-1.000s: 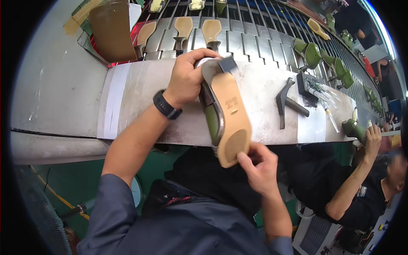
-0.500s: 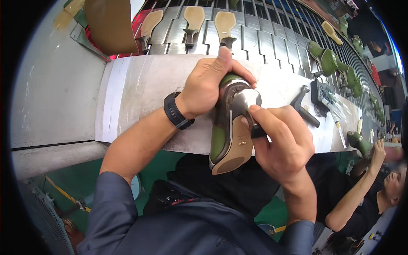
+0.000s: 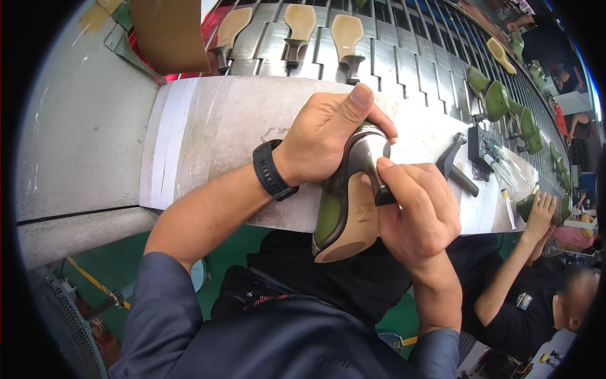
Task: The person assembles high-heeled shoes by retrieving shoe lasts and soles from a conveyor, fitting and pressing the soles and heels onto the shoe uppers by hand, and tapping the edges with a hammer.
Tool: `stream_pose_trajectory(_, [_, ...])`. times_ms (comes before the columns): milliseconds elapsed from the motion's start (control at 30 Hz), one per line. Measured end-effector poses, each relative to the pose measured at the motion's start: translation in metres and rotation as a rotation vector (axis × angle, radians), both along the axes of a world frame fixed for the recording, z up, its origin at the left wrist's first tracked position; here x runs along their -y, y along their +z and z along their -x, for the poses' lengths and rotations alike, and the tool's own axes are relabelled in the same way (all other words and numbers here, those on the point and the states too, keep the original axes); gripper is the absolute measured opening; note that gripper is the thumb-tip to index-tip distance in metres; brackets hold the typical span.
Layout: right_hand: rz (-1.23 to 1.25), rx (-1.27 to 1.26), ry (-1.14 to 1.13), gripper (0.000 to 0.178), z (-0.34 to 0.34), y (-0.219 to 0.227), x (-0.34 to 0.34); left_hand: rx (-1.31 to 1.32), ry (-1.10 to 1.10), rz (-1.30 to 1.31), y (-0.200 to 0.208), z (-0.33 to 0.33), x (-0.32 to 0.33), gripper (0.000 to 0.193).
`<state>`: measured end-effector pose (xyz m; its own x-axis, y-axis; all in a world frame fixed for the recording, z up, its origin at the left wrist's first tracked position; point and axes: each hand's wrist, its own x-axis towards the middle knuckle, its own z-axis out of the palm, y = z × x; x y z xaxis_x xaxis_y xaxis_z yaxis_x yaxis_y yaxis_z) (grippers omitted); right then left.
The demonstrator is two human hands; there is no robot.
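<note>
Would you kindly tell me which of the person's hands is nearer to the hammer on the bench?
Right. The right hand is close to the hammer, at its lower left; the left hand is farther left, on the green high-heeled shoe.

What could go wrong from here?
1. Drop: the green shoe reaches past the front edge of the bench in this view; if the left hand and right hand lost grip, it might fall.
2. Shift: the right hand is on the heel; if that isn't firmly fixed (can't tell), pressure could move it.
3. Knock: the hammer lies close beside the right hand, so a sideways swing might hit it.
</note>
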<state>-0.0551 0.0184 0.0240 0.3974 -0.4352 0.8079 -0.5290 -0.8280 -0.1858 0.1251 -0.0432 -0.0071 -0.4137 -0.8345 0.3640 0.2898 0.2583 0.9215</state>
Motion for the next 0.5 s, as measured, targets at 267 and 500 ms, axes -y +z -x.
stream_pose_trajectory(267, [-0.025,0.012,0.008,0.046,-0.007,-0.001,0.002,0.057,0.041,0.095,-0.002,-0.007,-0.002,0.079])
stream_pose_trajectory(500, [-0.499,0.253,0.031,0.023,-0.005,0.002,0.018,0.015,-0.02,-0.219,-0.002,-0.012,0.009,0.03])
